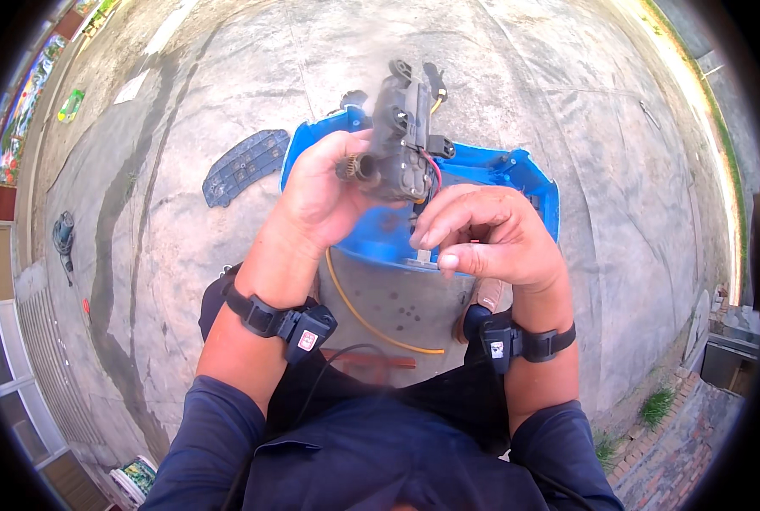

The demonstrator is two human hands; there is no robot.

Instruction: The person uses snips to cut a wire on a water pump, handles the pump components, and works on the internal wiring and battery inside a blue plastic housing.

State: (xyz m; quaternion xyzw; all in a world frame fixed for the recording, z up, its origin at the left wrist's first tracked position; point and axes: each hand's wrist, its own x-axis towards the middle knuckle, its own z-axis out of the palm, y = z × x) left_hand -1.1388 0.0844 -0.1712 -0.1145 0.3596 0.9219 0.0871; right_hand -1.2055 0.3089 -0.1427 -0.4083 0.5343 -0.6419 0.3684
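My left hand (325,192) is wrapped round the side of a dirty black plastic motor housing (401,140), holding it up over a blue plastic body part (525,179). A small toothed gear (359,167) sticks out of the housing beside my left thumb. Red and dark wires (435,170) run down its right side toward my right hand (491,230). The fingers of that hand are curled in, with the thumb below them, close under the housing; whatever they pinch is hidden. Behind the housing's upper right is a black connector with a short yellow wire (437,104).
A dark ribbed panel (244,166) lies on the ground left of the blue part. A yellow hose (363,319) curves in front of me near a red bar (371,361) and my shoe (480,308). Farther left is a dark power-tool-like object (64,238).
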